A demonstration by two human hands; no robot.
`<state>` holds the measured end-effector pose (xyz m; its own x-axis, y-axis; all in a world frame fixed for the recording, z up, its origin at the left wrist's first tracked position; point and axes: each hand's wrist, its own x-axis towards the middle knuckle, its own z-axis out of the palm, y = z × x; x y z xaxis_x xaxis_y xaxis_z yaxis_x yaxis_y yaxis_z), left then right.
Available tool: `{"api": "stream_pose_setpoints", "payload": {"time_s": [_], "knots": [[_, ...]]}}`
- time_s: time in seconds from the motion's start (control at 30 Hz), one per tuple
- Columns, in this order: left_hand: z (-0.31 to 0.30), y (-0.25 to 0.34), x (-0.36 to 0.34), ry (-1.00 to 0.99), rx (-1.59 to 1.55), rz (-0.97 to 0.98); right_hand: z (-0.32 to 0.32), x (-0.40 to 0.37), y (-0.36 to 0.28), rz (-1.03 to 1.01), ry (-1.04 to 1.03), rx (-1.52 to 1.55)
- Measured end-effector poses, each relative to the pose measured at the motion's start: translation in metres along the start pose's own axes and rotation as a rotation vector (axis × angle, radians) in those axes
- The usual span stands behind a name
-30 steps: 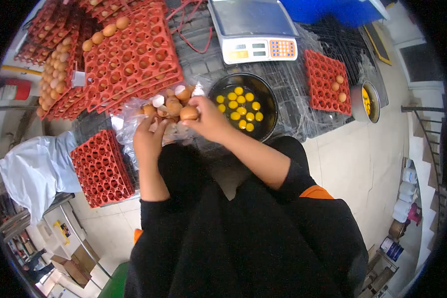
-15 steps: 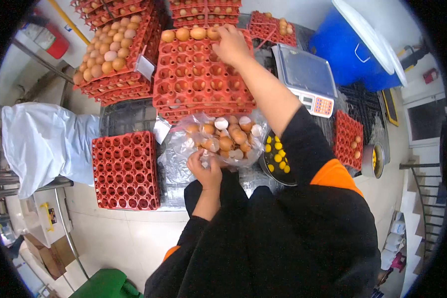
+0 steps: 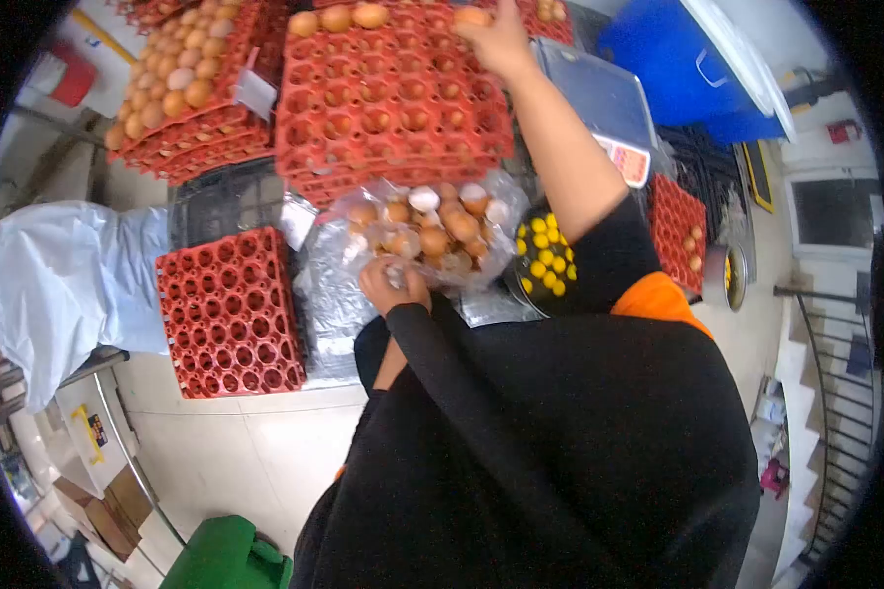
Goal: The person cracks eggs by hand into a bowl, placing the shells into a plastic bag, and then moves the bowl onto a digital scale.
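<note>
My right hand (image 3: pixel 506 44) is closed around a brown egg (image 3: pixel 473 17) above the right back corner of a stacked red egg tray (image 3: pixel 393 93). Three brown eggs (image 3: pixel 336 19) sit in that tray's far row, left of the hand. At the near edge of a clear plastic bag (image 3: pixel 329 260), my left hand (image 3: pixel 395 285) has its fingers curled on the plastic. Cracked eggshells (image 3: pixel 449 231) fill the bag. Just right of it, a dark bowl (image 3: pixel 525 294) holds several yellow yolks (image 3: pixel 548 257), partly hidden by my right sleeve.
An empty red tray stack (image 3: pixel 231 314) stands at left, with full egg trays (image 3: pixel 182 74) behind it. A scale (image 3: pixel 599 93) and blue bin (image 3: pixel 658 59) are back right. Farther right lie a small egg tray (image 3: pixel 676 236) and a metal pot (image 3: pixel 729 275).
My right hand has lifted the fourth egg out of the tray's far row and moved to the right with it. My left hand stays at the bag. The view has shifted slightly.
</note>
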<state>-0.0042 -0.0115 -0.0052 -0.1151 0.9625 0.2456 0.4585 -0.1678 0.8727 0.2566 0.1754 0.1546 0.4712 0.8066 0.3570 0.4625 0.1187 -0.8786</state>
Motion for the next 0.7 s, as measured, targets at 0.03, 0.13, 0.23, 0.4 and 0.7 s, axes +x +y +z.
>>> {"api": "stream_pose_setpoints", "payload": {"time_s": [0.03,0.13,0.23,0.4,0.7], "knots": [[0.001,0.002,-0.001,0.025,-0.015,0.003,-0.028,-0.030,-0.007,0.125,-0.051,0.051],[-0.004,0.010,0.000,-0.028,-0.034,0.158,-0.122,-0.148,-0.006,0.207,-0.042,-0.219],[-0.009,0.026,-0.006,-0.034,-0.003,0.324,-0.191,-0.261,-0.006,0.401,-0.009,-0.508],[0.006,0.075,-0.031,-0.131,-0.013,0.597,-0.246,-0.368,0.027,0.151,-0.159,-0.763],[0.040,0.133,-0.069,-0.451,-0.084,0.694,-0.254,-0.381,0.070,0.120,-0.146,-0.612]]}}
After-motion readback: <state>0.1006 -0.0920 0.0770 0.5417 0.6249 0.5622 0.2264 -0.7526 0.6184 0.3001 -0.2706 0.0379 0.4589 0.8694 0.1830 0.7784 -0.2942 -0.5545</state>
